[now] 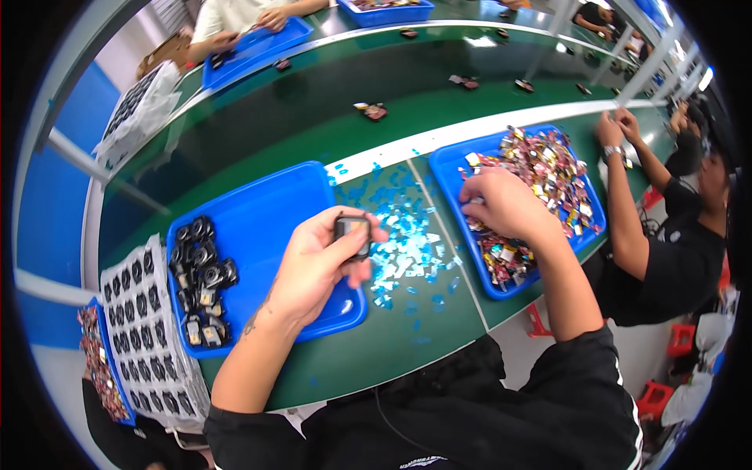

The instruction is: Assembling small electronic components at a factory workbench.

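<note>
My left hand holds a small dark square part upright above the right end of a blue tray. Several black round parts lie heaped at that tray's left end. My right hand reaches into a second blue tray on the right, fingers down among a heap of small shiny mixed-colour pieces; whether it grips one is hidden. Between the trays, light blue film scraps litter the green table.
A white moulded sheet of black parts hangs at the table's left edge. A green conveyor runs behind, carrying small parts. A person in black works to my right; another person's hands rest on a blue tray across the belt.
</note>
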Tool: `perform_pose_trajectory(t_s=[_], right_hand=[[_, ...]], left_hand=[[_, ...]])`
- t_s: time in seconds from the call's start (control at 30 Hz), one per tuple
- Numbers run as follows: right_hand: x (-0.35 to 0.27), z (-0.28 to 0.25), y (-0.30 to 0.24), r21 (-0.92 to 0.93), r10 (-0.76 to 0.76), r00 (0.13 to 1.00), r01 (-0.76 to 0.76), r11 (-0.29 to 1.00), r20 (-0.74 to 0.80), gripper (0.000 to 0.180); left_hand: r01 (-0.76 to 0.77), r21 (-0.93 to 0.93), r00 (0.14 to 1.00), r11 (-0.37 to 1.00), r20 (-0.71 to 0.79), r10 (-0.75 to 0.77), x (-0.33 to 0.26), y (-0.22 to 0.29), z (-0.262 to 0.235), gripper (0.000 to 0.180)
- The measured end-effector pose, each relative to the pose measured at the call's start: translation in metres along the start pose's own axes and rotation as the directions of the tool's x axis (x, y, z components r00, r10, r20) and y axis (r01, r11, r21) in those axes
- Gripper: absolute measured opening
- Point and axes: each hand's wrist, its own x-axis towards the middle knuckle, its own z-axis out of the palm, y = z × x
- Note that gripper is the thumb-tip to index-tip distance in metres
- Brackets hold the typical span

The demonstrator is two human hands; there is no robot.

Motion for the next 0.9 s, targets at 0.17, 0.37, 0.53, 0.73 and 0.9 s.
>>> perform_pose_trajectory(t_s=[0.17, 0.37, 0.53, 0.73, 0.9], right_hand=[[-0.011, -0.007, -0.002, 0.070, 0.072, 0.997, -0.072, 0.995, 0.005, 0.009], [-0.021, -0.008, -0.009, 0.608, 0.423, 0.850, -0.162, 0.777, -0.315, 0.017], [-0.025, -0.008, -0.073, 0.808, 0.382, 0.908, -0.091, 0.583, -0.174, 0.009], [-0.020, 0.005, -0.108, 0.892, 0.219, 0.966, 0.024, 0.451, -0.137, 0.016], [-0.011, 0.006, -0.115, 0.940, 0.112, 0.988, 0.061, 0.335, -0.104, 0.009]], left_hand=[[-0.002, -0.021, 1.000, 1.000, -0.007, 0.002, 0.003, -0.008, -0.007, 0.026], [-0.120, 0.156, 0.989, 0.980, -0.067, 0.132, -0.006, -0.006, -0.005, 0.033], [-0.278, 0.535, 0.948, 0.798, 0.019, 0.318, -0.009, -0.015, 0.002, 0.034], [-0.528, 0.649, 0.809, 0.548, 0.187, 0.558, -0.011, -0.014, 0.012, 0.025], [-0.464, 0.677, 0.852, 0.571, 0.165, 0.498, -0.018, -0.010, 0.005, 0.013]])
